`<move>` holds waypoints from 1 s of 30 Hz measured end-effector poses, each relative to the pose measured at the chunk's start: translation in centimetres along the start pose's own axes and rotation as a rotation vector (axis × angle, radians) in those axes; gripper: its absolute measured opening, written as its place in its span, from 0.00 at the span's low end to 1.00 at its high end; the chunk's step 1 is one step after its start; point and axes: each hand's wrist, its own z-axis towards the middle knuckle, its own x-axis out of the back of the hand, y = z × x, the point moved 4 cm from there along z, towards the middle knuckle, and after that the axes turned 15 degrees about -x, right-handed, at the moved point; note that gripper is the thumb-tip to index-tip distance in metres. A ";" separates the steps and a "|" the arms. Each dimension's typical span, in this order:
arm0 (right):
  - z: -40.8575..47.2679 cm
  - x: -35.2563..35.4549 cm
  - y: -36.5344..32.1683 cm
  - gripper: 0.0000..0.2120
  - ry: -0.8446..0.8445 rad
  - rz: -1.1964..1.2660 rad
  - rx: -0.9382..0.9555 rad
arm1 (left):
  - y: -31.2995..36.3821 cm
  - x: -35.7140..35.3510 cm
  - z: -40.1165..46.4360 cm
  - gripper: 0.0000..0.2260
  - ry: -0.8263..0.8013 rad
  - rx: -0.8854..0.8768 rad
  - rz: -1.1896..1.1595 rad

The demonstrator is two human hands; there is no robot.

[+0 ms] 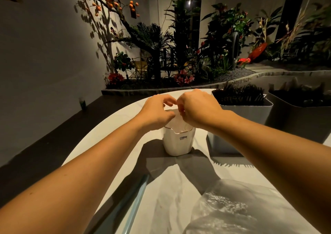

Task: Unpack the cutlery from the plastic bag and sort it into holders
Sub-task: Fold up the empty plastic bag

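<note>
Both hands meet directly above the white holder on the surface: left hand and right hand pinch translucent white cutlery standing upright in its mouth.

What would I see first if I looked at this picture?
Two hands, the left hand and right hand, meet over a white holder in the middle of the table, pinching something pale. Grey holders of dark cutlery stand to the right, and a crinkly plastic bag lies nearest you.
</note>
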 end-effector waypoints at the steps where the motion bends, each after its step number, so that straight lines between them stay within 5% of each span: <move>1: 0.1 -0.5 0.1 0.08 -0.042 -0.018 -0.019 | 0.1 0.1 -0.2 0.17 0.016 -0.001 -0.010; 9: -1.9 3.2 0.6 0.08 -0.064 0.238 -0.137 | 3.3 1.9 -3.2 0.08 0.284 -0.045 -0.085; 20: -15.0 9.2 5.6 0.17 -0.584 0.601 -0.177 | 13.1 -2.6 -12.6 0.02 -0.319 -0.088 -0.202; 22: -17.3 9.3 5.9 0.16 -0.839 0.679 -0.187 | 13.0 -3.6 -13.6 0.09 -0.331 -0.081 -0.215; 25: -20.8 9.0 6.8 0.13 -1.146 0.594 -0.194 | 14.1 -5.1 -15.3 0.31 -0.404 -0.070 -0.258; 28: -21.6 7.9 8.3 0.11 -1.003 0.338 -0.155 | 14.5 -6.2 -16.3 0.36 -0.508 -0.074 0.001; 30: -21.3 7.6 9.0 0.13 -0.771 0.113 -0.069 | 14.4 -6.2 -16.1 0.24 -0.412 -0.096 0.134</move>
